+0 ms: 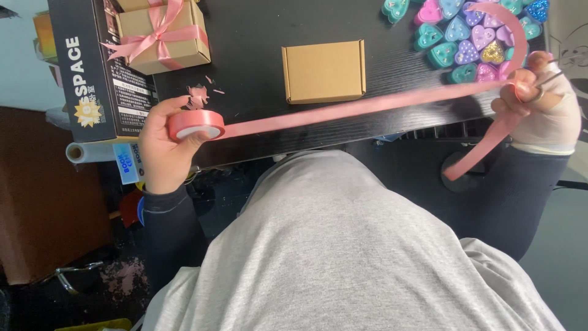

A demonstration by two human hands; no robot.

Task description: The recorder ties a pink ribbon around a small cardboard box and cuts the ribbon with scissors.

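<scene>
Grey sweatshirt nearest, filling lower view. Left hand clenched round pink ribbon spool at desk's near edge. Ribbon runs taut across to right hand, fingers pinching it with scissors; loose end hangs below. Black desk carries plain box mid-way, bowed box far left, heart cases by right hand. Bare desk around plain box.
</scene>
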